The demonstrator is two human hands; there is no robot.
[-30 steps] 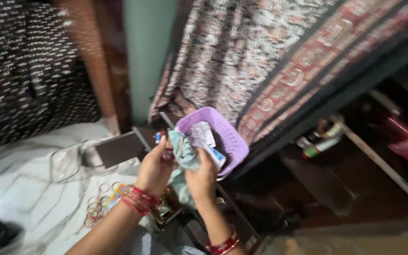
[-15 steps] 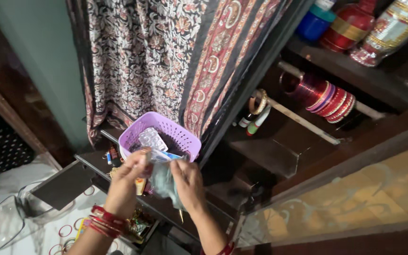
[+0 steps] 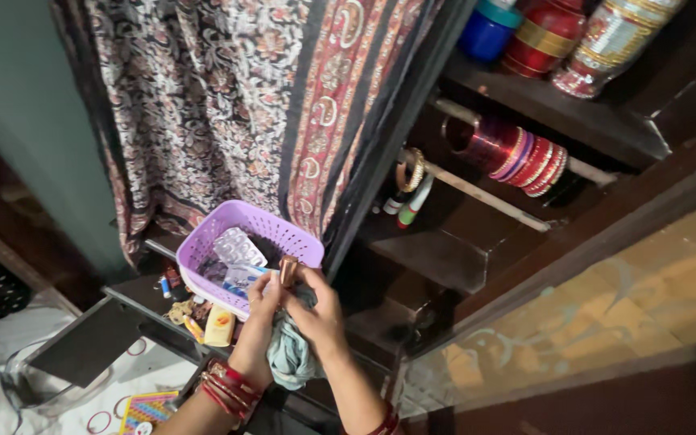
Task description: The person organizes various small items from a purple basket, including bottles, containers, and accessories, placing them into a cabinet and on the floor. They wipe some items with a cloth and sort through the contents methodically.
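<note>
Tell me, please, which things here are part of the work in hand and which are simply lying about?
In hand:
left hand and right hand on a small copper-coloured object
pale green cloth
purple basket

Lying about:
patterned curtain
red bangles on the rod
jars on the shelf
yellow packet

Dark wooden ledge (image 3: 134, 302) carries a lilac perforated basket (image 3: 279, 234) at its back, touching the patterned curtain (image 3: 227, 105). In front of the basket, directly on the ledge: a small yellow packet (image 3: 219, 326) and assorted small trinkets (image 3: 177, 300), too small to identify. Upper shelf (image 3: 557, 101) carries a blue-lidded jar (image 3: 489, 32) and two red-patterned containers (image 3: 582, 36), side by side.
</note>
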